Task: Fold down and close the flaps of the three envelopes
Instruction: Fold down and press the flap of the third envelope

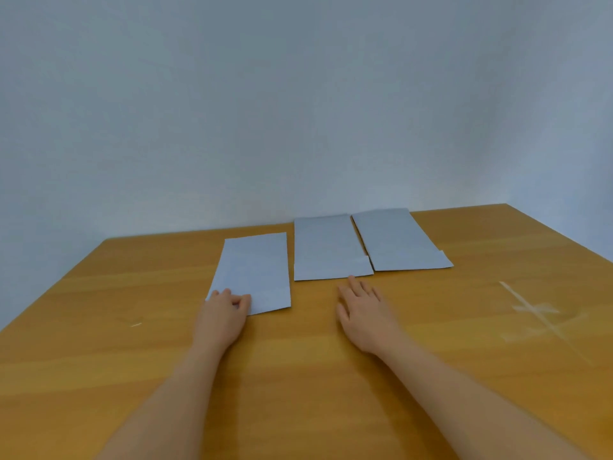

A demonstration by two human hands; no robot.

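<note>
Three pale grey envelopes lie lengthwise on the wooden table (298, 376). The left envelope (257, 270) sits nearest me; my left hand (225, 313) rests on its near left corner, fingers curled onto the paper. The middle envelope (326, 247) and the right envelope (398, 239) lie farther back, side by side, each with a small tab of paper sticking out at its near right corner. My right hand (365, 313) hovers flat with fingers apart just short of the middle envelope's near edge, touching no paper.
A plain pale wall rises behind the table's far edge (199, 232). Faint tape marks (537, 313) cross the wood at the right. A small light scrap (136, 324) lies at the left.
</note>
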